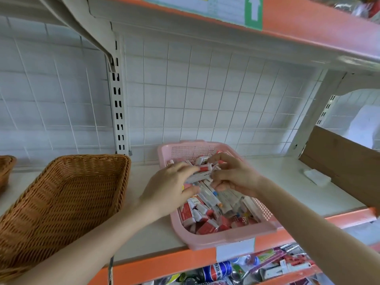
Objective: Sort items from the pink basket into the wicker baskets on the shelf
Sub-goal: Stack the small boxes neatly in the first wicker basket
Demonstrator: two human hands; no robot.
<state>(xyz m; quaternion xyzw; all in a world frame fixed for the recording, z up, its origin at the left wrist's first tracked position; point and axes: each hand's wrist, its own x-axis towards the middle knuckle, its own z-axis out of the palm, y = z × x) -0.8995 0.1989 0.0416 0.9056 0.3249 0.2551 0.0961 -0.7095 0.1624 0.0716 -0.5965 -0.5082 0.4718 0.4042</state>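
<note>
A pink basket (207, 241) full of several small red-and-white boxes and tubes stands on the shelf, right of centre. Both my hands are inside it. My left hand (168, 186) grips a long white tube or box (198, 177) between fingers and thumb. My right hand (232, 173) pinches small red-and-white items (205, 168) from the pile. A large empty wicker basket (61, 202) sits to the left of the pink one. The edge of a second wicker basket (6, 167) shows at the far left.
An orange-edged shelf (164, 262) carries the baskets, with a wire grid wall (205, 99) behind. A brown cardboard box (345, 161) and a small white pad (316, 176) lie at the right. Another shelf hangs overhead. Cans and packets fill the shelf below.
</note>
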